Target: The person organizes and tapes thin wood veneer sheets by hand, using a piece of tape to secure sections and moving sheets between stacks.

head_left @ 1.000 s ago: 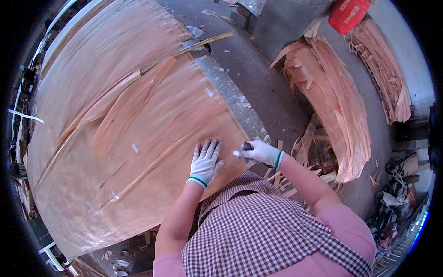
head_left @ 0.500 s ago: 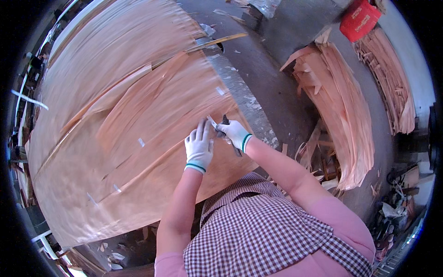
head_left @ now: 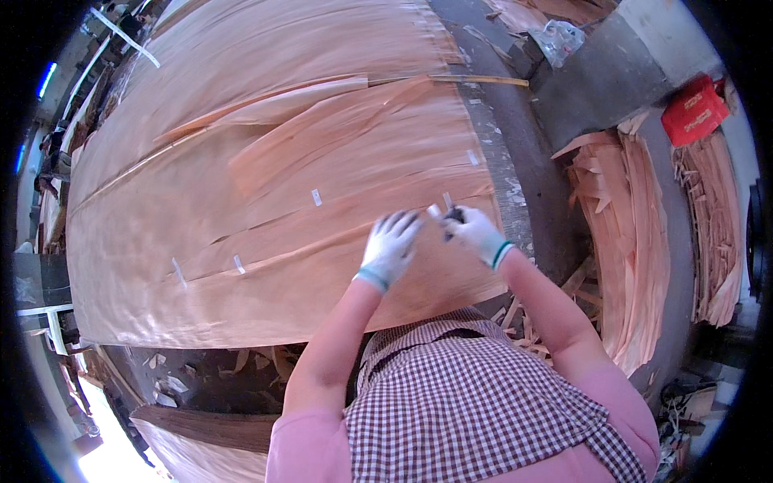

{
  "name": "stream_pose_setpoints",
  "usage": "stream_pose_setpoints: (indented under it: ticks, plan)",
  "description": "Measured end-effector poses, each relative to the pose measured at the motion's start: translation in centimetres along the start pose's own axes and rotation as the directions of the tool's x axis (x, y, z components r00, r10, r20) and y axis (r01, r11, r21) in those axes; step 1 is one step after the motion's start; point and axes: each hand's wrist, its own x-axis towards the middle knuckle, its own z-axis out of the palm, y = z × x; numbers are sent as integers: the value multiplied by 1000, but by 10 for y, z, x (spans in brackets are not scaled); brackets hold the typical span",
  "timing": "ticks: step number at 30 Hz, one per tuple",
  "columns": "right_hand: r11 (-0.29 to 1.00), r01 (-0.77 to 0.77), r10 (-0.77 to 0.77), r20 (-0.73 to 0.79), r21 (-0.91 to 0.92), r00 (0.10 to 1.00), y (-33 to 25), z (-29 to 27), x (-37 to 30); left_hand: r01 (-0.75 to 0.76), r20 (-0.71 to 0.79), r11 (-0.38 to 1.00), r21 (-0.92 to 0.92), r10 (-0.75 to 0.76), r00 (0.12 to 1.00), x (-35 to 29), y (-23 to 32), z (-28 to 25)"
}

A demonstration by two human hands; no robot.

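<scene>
A wide sheet of thin tan wood veneer [head_left: 346, 282] lies before me, with a long seam across it and small white tape strips [head_left: 316, 197] stuck on it. My left hand [head_left: 388, 249], in a white glove with a green cuff, rests on the sheet near the seam with its fingers stretched out. To its right, my gloved right hand [head_left: 481, 235] is closed around a small dark tool [head_left: 454, 216], mostly hidden by the fingers. A bit of white tape [head_left: 436, 212] shows at the tool's tip. Just beyond it, another white strip [head_left: 448, 199] lies on the veneer.
Loose veneer strips [head_left: 322, 137] and a thin stick [head_left: 483, 80] lie across the sheet's far part. On the right stand bundles of veneer strips [head_left: 624, 241] and a red bag [head_left: 694, 110]. A clear plastic bag [head_left: 557, 42] lies at the far right. Scraps litter the floor.
My view has turned, so the sheet sits further right in it. A white strip now shows on the veneer beyond the tool, and my right hand is slightly nearer me than that strip.
</scene>
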Motion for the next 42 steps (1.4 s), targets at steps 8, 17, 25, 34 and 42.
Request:
stream_pose_setpoints:
  ticks: [8,17,25,34,42]
  plan:
    - [819,-213,9,358,533,934,-48,156,32,422,-264,904,-67,-424,866,-110,-43,-47]
    - [820,340,-306,150,-461,940,-44,166,51,291,-30,802,522,-323,946,-100,-46,-54]
    - [970,-64,46,79,235,996,-49,90,102,430,31,839,333,-466,884,-68,-52,-74]
    - [799,-23,91,82,-601,992,-101,83,108,649,-286,683,336,-582,761,-51,-82,-61]
    - [573,375,-379,170,-729,910,-152,39,155,661,-222,700,271,-622,751,-38,-77,-69]
